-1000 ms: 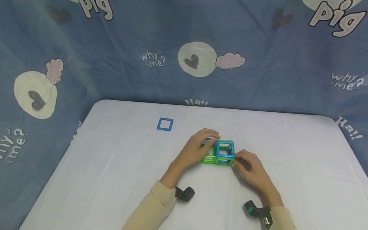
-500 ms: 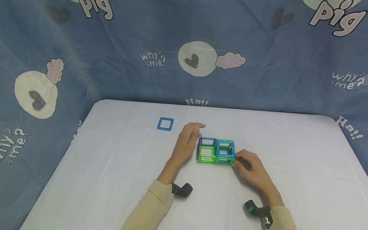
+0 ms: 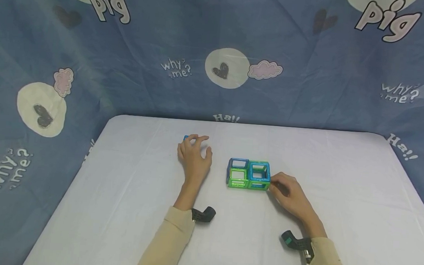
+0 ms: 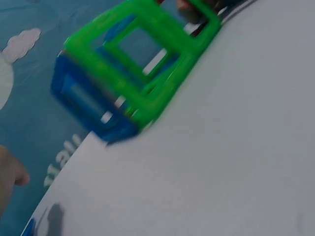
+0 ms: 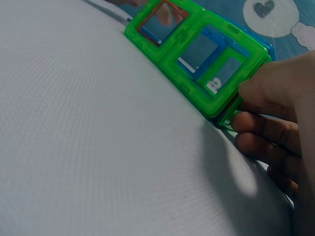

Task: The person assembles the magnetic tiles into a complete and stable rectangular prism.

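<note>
Two joined cubes of green and blue magnetic tiles stand on the white table. The left cube has an open top, while a light blue tile frame caps the right one. My right hand is at the right end; in the right wrist view its thumb and curled fingers pinch the edge of the end tile. Farther left, my left hand reaches over a loose blue square tile, its fingers spread and holding nothing. That hand covers most of the loose tile; only a corner shows.
A white cloth covers the table. Behind it hangs a blue printed curtain, along the table's back edge. Black wrist cameras sit on both wrists.
My left hand has left the left cube and moved left and back, over the loose blue tile. The right hand and the cubes have stayed in place.
</note>
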Demonstrator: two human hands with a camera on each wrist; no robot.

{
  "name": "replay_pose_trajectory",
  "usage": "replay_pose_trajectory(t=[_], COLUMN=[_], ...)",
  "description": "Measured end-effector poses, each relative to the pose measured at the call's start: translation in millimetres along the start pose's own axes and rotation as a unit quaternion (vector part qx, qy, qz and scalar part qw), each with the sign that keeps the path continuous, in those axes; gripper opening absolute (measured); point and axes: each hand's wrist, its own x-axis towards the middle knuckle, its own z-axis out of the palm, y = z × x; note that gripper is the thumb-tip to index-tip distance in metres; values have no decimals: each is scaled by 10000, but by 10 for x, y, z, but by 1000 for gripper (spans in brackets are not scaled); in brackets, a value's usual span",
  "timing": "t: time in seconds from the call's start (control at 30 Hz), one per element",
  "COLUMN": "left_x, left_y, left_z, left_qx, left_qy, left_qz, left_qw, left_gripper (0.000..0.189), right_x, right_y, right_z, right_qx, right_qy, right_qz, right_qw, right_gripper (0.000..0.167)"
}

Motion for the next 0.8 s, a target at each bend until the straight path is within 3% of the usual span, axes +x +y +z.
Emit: replay_pose_trajectory(t=[0.2, 0.4, 0.57, 0.8], left_x=[41, 18, 16, 5], left_y=[-139, -177, -180, -183], left_z=[-103, -126, -121, -102], left_qx=[169, 456, 592, 683], left_qy=[-327, -717, -762, -908], left_qz=[-511, -923, -986, -978], left_qw=[9980, 9921, 9904, 9887], left_gripper=[40, 57, 63, 59], right_x=[4, -5, -9, -10], right_y=[-17, -19, -9, -1], right_z=[0, 11, 19, 22], right_qx=[-46, -123, -130, -115], right_qy=[39, 62, 106, 85], right_qz=[-34, -72, -147, -169], right_qw=[10000, 9999, 9998, 9998], right_gripper=[15, 15, 16, 17])
